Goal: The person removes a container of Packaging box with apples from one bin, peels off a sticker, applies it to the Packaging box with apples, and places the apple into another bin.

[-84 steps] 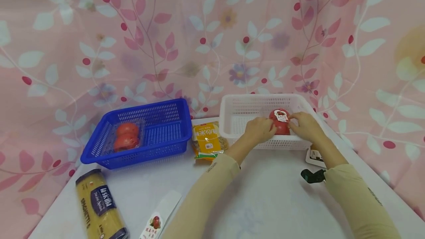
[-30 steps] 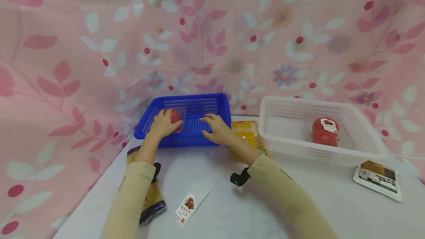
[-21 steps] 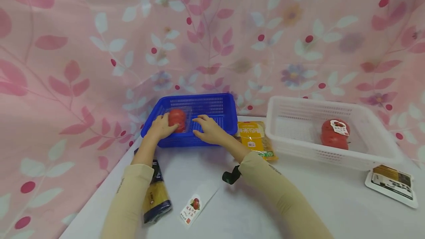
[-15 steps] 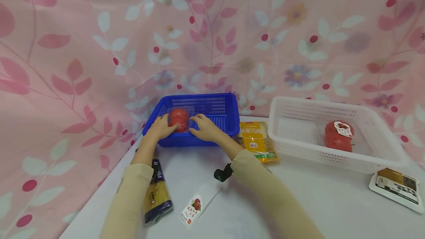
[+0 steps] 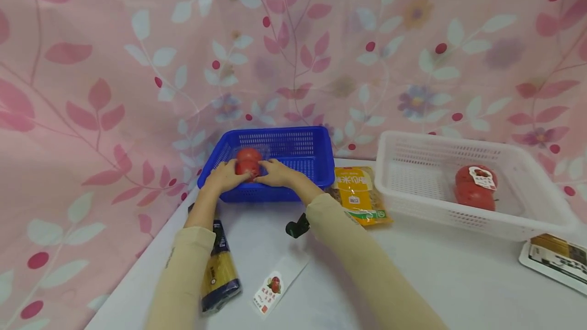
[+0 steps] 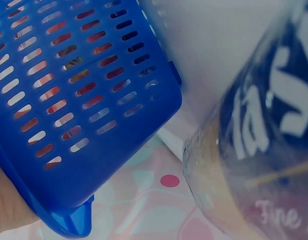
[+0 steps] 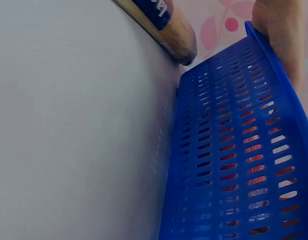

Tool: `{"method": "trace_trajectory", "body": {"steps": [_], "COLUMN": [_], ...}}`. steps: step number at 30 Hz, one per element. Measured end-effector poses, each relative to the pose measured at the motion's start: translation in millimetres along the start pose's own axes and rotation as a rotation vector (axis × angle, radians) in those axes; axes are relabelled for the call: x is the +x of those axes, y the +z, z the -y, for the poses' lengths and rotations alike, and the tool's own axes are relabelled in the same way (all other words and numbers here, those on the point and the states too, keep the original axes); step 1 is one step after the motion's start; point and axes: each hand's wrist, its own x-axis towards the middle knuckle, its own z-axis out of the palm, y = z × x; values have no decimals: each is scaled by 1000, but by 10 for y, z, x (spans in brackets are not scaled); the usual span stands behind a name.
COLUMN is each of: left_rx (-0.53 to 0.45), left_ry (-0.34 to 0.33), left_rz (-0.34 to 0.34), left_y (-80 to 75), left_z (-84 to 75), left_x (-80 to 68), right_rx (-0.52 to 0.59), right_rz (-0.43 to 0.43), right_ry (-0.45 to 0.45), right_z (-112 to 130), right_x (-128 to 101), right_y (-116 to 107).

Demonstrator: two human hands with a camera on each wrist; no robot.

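Note:
In the head view, a clear plastic pack of red tomatoes sits in the left part of the blue basket. My left hand grips the pack from the left, its thumb over the near tomato. On the opposite side my right hand holds it, thumb toward the front. Both wrists cross the basket's near rim. The slotted basket wall blocks most of the left wrist view, with red showing through the holes. In the right wrist view the same wall hides the fingers.
A spaghetti bag lies under the left forearm, beside a paper strip with a tomato label. Right of the blue basket are a yellow bag, a white basket holding labelled tomatoes, and a flat white-edged pack.
Both hands have left the labelled tomatoes in the white basket and moved left to the blue basket. The right hand has just closed in on the tomato pack there. The view has turned left.

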Motion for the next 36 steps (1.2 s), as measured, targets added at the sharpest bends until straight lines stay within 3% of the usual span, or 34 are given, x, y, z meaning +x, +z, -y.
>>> {"method": "trace_trajectory", "body": {"steps": [6,12,19,26,30,36], "left_rx": [-5,-37,-88,-115,-129,-132], "left_ry": [24,17,16,24,59,101], "left_rz": [-6,12,50,86,80,46], "left_y": [-14,4,11,23,47,49], "left_z": [-9,-6,-5,2,15,22], "left_x": [25,31,44,113,129,112], "right_rx": [104,86,50,6,-37,5], "right_rz": [49,3,-10,-33,-67,-104], "right_ry": [14,22,-57,-101,-117,-105], "right_z": [-35,-85,-226,-118,-116,-131], "right_x": [32,151,402,257,232,208], "right_y": [-16,19,99,8,21,17]}}
